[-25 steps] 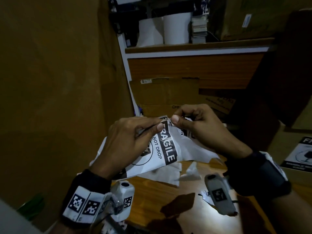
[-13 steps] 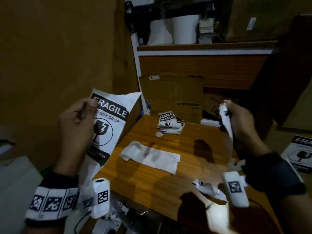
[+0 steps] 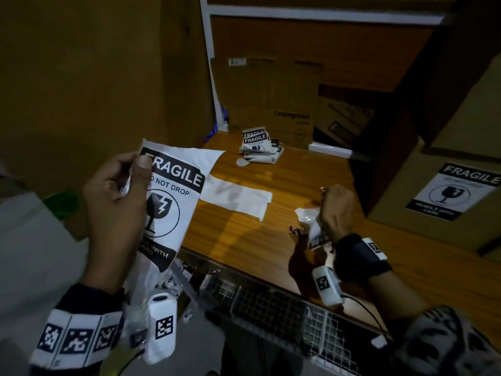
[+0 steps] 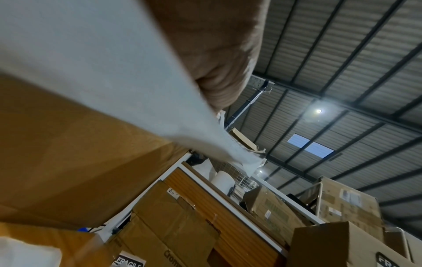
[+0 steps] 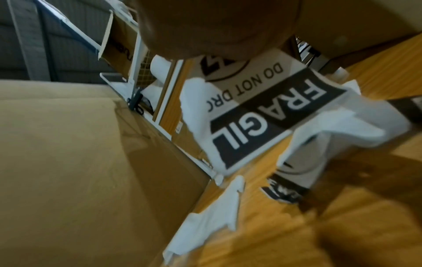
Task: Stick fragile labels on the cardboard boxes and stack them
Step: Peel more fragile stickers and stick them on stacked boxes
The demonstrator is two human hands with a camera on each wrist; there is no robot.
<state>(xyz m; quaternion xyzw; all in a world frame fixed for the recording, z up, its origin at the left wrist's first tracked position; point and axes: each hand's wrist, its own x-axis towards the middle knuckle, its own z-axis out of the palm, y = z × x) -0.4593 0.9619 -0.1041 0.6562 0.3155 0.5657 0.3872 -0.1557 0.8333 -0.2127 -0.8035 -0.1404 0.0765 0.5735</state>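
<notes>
My left hand (image 3: pixel 116 202) pinches the top left corner of a white FRAGILE label (image 3: pixel 173 196), held upright over the left edge of the wooden table (image 3: pixel 271 248). In the left wrist view the label's blank back (image 4: pixel 102 75) fills the upper left. My right hand (image 3: pixel 336 210) is low over the table's right side and grips crumpled torn paper (image 3: pixel 311 226); the right wrist view shows that torn paper (image 5: pixel 262 115) with FRAGILE print. A big cardboard box (image 3: pixel 81 77) stands at the left. Another box (image 3: pixel 433 196) at the right carries a stuck label (image 3: pixel 455 191).
A pile of fragile labels (image 3: pixel 256 143) lies at the table's back, before a Crompton carton (image 3: pixel 271 104). A white backing strip (image 3: pixel 238 198) lies mid-table. A wire mesh rack (image 3: pixel 271 308) runs under the table's near edge. Stacked cartons (image 4: pixel 331 207) fill shelves behind.
The hands pulled apart: the left carried the label off to the left, and the right took the torn paper right and down to the table. The view tilted downward.
</notes>
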